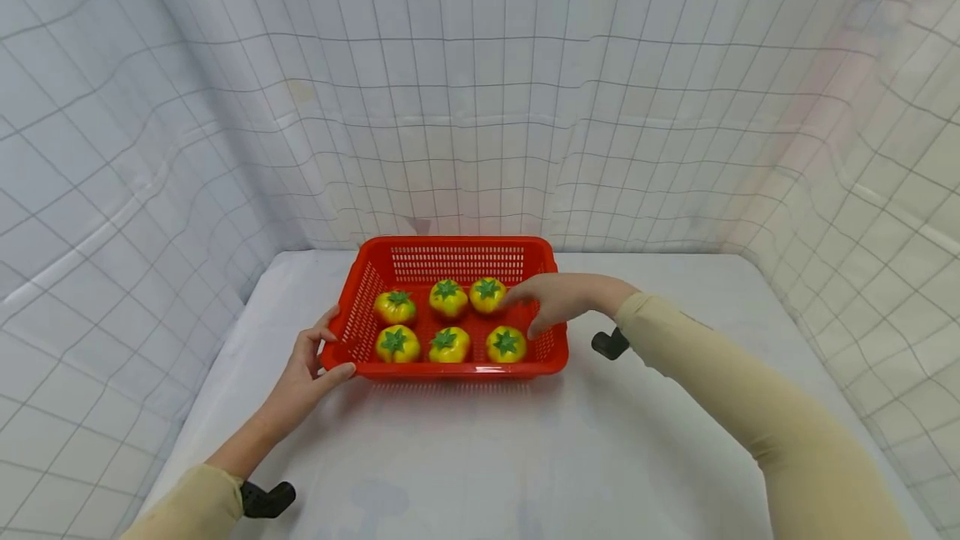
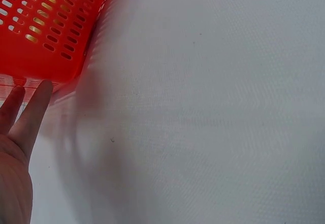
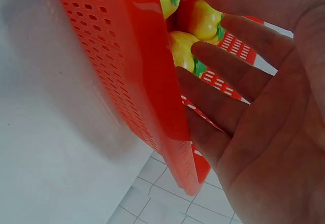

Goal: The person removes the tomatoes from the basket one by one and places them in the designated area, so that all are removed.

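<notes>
Where my left hand (image 1: 303,369) rests, digits spread, against its near-left corner, the red basket (image 1: 450,370) lies on the table (image 1: 465,457), long axis left to right. Inside, six yellow fruits (image 1: 450,345) point green caps upward. My right hand (image 1: 558,297), fingers parted, hangs by the back-right one; contact unclear. Beyond: gridded curtain (image 1: 465,123).

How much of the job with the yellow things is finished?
Done, it seems: six round yellow fruits with green leafy tops sit in the red plastic basket.

In hand: the left hand holds the basket's front corner; the right hand reaches inside, beside the back-right fruit.

Left, probably: lifting that hand out, maybe with a fruit.
</notes>
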`<state>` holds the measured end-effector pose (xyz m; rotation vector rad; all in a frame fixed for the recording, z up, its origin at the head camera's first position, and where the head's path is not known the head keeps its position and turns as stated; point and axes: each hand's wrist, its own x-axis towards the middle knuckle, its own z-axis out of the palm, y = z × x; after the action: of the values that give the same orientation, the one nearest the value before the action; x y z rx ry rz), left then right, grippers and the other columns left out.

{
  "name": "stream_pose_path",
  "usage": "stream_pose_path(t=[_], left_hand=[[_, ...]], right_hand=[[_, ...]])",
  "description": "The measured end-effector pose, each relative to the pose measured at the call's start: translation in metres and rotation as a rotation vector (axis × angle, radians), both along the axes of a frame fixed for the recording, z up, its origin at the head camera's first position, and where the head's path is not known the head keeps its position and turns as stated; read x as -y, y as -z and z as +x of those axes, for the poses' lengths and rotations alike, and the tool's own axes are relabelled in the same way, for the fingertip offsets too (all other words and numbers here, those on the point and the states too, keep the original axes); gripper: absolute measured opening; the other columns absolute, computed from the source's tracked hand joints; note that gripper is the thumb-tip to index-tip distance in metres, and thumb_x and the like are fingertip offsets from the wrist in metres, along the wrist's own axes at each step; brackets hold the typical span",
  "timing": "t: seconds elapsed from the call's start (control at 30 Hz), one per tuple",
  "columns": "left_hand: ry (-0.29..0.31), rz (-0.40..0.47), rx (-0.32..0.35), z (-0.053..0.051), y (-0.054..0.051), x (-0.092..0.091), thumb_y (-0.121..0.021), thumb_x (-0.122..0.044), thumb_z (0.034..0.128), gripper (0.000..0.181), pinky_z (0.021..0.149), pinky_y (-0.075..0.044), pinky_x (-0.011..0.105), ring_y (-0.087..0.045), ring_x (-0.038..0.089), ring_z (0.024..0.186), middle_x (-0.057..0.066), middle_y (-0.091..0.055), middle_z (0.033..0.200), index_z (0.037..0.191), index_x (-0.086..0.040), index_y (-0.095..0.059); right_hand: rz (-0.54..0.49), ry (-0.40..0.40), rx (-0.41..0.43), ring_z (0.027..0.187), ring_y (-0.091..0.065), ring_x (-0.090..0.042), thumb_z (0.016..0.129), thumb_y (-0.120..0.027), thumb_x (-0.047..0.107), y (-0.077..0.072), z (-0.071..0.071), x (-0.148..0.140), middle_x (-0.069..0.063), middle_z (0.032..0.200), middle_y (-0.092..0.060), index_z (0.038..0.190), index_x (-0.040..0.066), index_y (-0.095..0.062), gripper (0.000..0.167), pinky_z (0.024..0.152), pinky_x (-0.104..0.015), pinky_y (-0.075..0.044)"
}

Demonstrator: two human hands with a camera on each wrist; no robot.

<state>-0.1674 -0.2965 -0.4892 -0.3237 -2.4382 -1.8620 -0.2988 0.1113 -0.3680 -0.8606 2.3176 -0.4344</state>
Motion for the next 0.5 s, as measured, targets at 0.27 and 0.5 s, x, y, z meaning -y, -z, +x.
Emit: stream_pose_path(t=[0.27, 0.5], left_hand=[[0.032, 0.061, 0.002, 0.0, 0.002, 0.0, -0.061, 0.002, 0.099, 0.044, 0.087, -0.056, 0.024, -0.01, 0.046, 0.15, 0.006, -0.003, 0.172, 0.125, 0.0, -0.025], [0.035, 0.091, 0.014, 0.001, 0.004, -0.001, -0.06, 0.001, 0.0994, 0.042, 0.086, -0.057, 0.027, -0.01, 0.047, 0.15, 0.006, -0.002, 0.172, 0.125, -0.003, -0.026]], right_hand=[[0.07, -0.085, 0.017, 0.138, -0.042, -0.026, 0.088, -0.078, 0.016, -0.001, -0.009, 0.013, -0.005, 0.151, -0.051, 0.149, 0.024, -0.054, 0.066, 0.097, -0.043, -0.054], [0.143, -0.118, 0.003, 0.138, -0.04, -0.02, 0.088, -0.079, 0.018, 0.002, -0.018, 0.026, 0.004, 0.149, -0.052, 0.15, 0.027, -0.052, 0.068, 0.102, -0.041, -0.049]])
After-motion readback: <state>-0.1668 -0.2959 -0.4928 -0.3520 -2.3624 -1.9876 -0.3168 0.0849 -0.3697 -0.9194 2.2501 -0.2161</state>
